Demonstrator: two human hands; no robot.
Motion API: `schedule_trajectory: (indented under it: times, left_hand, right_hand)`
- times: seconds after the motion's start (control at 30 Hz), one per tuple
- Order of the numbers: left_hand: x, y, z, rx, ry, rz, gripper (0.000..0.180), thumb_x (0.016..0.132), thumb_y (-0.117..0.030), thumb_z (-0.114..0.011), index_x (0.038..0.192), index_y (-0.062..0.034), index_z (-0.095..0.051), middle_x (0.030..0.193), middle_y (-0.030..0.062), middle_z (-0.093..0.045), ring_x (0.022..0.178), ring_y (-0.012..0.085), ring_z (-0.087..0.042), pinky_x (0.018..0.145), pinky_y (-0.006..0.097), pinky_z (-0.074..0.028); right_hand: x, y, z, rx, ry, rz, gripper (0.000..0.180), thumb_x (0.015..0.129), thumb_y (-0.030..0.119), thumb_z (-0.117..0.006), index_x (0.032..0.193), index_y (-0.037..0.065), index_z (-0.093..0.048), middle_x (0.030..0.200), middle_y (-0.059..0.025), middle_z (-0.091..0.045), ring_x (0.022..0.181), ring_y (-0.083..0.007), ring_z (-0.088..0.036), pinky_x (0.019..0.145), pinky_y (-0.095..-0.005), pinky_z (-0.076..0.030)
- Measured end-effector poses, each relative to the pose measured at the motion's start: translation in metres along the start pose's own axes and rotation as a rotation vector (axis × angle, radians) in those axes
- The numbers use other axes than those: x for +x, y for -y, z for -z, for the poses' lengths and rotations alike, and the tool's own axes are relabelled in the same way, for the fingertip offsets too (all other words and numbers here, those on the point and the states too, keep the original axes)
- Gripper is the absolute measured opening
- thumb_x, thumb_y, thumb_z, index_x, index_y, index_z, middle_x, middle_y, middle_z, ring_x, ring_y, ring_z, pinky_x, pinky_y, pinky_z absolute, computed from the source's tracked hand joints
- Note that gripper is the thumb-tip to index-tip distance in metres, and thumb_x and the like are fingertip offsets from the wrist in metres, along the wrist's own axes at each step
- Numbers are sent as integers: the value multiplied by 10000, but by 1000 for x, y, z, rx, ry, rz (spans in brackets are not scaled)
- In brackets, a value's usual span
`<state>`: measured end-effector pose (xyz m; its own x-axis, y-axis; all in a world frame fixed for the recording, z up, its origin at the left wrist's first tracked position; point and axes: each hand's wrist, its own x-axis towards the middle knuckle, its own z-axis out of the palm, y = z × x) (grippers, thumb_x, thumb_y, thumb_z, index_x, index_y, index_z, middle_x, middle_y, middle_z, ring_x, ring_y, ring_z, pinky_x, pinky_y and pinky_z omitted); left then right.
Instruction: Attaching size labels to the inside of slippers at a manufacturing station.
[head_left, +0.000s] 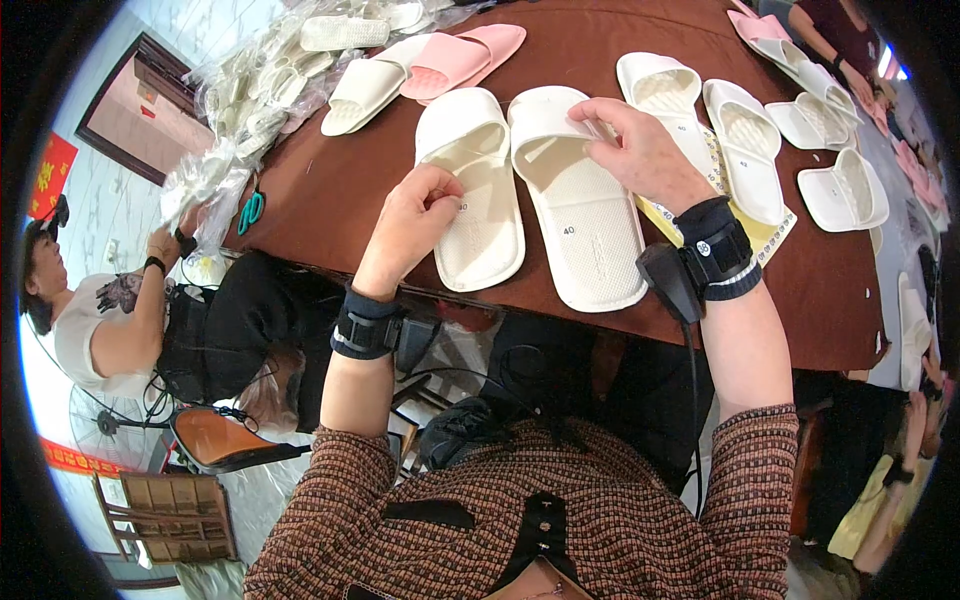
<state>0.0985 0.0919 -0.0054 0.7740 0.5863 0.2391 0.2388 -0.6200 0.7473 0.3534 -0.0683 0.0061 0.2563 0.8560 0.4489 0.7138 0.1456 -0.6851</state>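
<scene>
Two white slippers lie side by side before me, toes pointing away. Over the left slipper (490, 240), my left hand (410, 225) is closed, its curled fingertips at a small round sticker (462, 207) on the insole. Whether anything is pinched in those fingers is hidden. My right hand (650, 155) has thumb and fingers at the strap of the right slipper (590, 265), gripping its right side. A similar small sticker (569, 230) lies flat on that slipper's insole. Partly beneath my right wrist is a yellow-backed sheet of stickers (770, 238).
White slippers (745, 150) lie at the right of the brown table (590, 30). Pink slippers (450, 62) and a white pair (370, 85) sit farther left. Bagged slippers (275, 90) pile up beyond, near teal scissors (251, 210). Other people work at left and right.
</scene>
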Motion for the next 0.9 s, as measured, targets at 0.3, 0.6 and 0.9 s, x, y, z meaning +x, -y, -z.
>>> schedule_trajectory:
  times: [0.3,0.6,0.9]
  left_hand:
    - [-35,-14,-16,322,-223,-351,223,841,85,-542,1022,40,-664,1134,174,-608,947,336,-645,837,367,-524]
    - [-39,-24,-18,488,-164,-364,229,830,63,-582,1043,39,-662,1155,159,-594,1018,334,-598,890,402,-499]
    - [-38,-34,-15,653,-128,-348,227,830,50,-576,1038,6,-659,1084,132,-604,1005,333,-579,896,402,-476]
  right_hand:
    - [0,-1,-1,3,-10,3,351,848,78,-564,1179,-33,-604,1168,-215,-647,1051,-319,-649,939,-380,-503]
    - [0,-6,-1,-22,2,0,351,864,77,-559,1203,-2,-609,1163,-158,-661,1033,-255,-641,905,-346,-499]
    - [0,-10,-4,6,-17,18,363,864,71,-555,1219,18,-612,1169,-110,-666,1036,-200,-631,888,-326,-496]
